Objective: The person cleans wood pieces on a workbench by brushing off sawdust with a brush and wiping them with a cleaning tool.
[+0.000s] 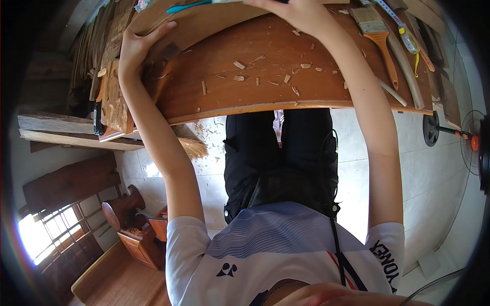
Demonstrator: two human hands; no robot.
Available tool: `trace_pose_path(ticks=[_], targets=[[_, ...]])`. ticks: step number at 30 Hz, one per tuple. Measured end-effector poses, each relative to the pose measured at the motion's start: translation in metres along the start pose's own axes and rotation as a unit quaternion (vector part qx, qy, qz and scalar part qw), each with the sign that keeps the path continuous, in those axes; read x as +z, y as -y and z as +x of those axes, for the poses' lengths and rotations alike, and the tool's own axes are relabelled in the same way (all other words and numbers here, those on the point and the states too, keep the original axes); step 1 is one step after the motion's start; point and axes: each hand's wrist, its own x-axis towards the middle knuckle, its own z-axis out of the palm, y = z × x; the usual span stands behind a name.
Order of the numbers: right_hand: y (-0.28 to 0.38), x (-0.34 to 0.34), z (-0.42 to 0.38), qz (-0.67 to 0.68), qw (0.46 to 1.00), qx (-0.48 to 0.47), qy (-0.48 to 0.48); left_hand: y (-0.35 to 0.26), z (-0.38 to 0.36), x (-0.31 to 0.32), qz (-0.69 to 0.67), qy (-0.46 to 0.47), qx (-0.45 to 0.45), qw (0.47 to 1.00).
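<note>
Partly carved: shavings (239, 65) strewn on desk (265, 92); carved panel (115, 99) steadied by spread left hand (137, 45); right hand (301, 13) grip cannot be told.

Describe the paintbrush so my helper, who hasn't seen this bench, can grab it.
Find the chip-strewn wooden workbench. Near one end, beyond the right hand, lies the paintbrush. Its orange handle and pale bristles set it apart from the plain wooden sticks beside it.

Wood chips (240, 65) litter workbench (286, 92) – paintbrush (380, 38) rightward.

Two hands (135, 48) (301, 13), one paintbrush (377, 33), one fan (472, 140), one workbench (265, 97), many wood chips (239, 65).
</note>
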Motion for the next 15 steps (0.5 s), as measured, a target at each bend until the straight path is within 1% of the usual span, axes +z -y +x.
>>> trace_pose_path(ticks=[1, 4, 5, 6, 9, 10, 11, 13, 15], targets=[[0.001, 0.002, 0.002, -0.014, 1.000, 0.004, 0.012, 0.000, 0.000, 0.001, -0.010, 0.000, 0.004, 1.000], [0.002, -0.010, 0.005, 0.021, 0.999, -0.002, -0.028, -0.002, -0.003, 0.002, 0.001, -0.012, 0.008, 1.000], [-0.003, -0.019, 0.004, 0.026, 0.998, -0.004, -0.048, -0.002, -0.003, 0.001, 0.010, -0.008, -0.009, 1.000], [-0.003, -0.025, 0.004, -0.015, 0.998, -0.009, -0.068, -0.003, -0.003, 0.000, 0.018, -0.003, -0.025, 1.000], [-0.003, -0.025, 0.002, -0.003, 0.997, -0.020, -0.073, -0.003, -0.001, -0.002, 0.044, 0.002, -0.055, 0.998], [-0.002, -0.025, -0.001, 0.009, 0.999, 0.029, -0.036, -0.003, 0.001, -0.003, 0.054, 0.003, -0.062, 0.997], [-0.003, -0.021, -0.002, -0.005, 1.000, 0.003, -0.019, -0.002, 0.001, -0.002, 0.035, -0.001, -0.040, 0.999], [-0.002, -0.019, 0.000, 0.017, 1.000, 0.016, -0.011, 0.002, 0.001, 0.001, -0.003, -0.010, 0.005, 1.000], [0.002, -0.028, 0.002, 0.007, 0.999, 0.027, -0.035, 0.002, 0.001, 0.001, 0.002, -0.008, 0.008, 1.000]])
